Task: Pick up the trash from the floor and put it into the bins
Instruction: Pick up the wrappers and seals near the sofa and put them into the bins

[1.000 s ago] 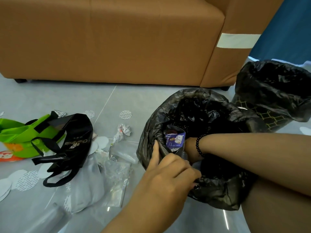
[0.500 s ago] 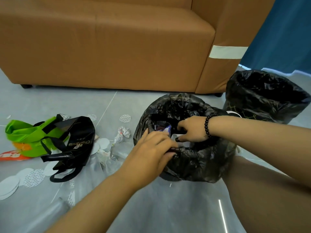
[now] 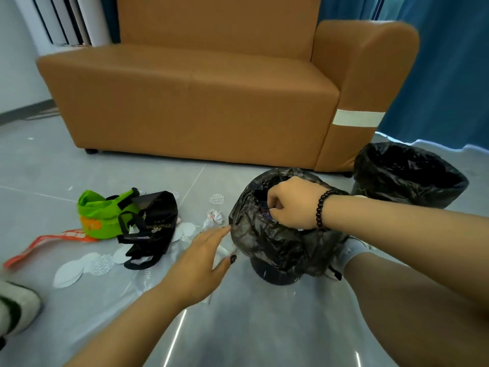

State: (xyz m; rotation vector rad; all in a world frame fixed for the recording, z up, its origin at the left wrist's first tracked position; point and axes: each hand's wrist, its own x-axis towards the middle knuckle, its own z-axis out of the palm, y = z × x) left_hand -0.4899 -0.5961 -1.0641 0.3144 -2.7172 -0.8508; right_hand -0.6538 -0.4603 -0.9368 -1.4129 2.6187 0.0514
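A small bin with a black liner (image 3: 277,242) stands on the grey floor in front of me. My right hand (image 3: 291,202), with a bead bracelet on the wrist, is over its mouth, fingers and thumb curled onto a purple wrapper (image 3: 265,213) that lies in the bin. My left hand (image 3: 203,258) hovers flat with straight fingers just left of the bin, holding nothing, above clear plastic film (image 3: 225,251). Trash lies left of the bin: crumpled white paper (image 3: 215,217), a green bag (image 3: 103,215), a black bag (image 3: 156,223), white discs (image 3: 74,268) and an orange strip (image 3: 45,242).
A second black-lined bin (image 3: 407,178) stands behind and to the right, by the arm of a brown sofa (image 3: 198,102). Blue curtains hang at the right. A white fluffy slipper (image 3: 16,308) is at the lower left. My leg fills the lower right.
My head has risen, widening the view. My left hand let go of the liner's rim and moved left and down, fingers now straight. My right hand came up to the bin's mouth.
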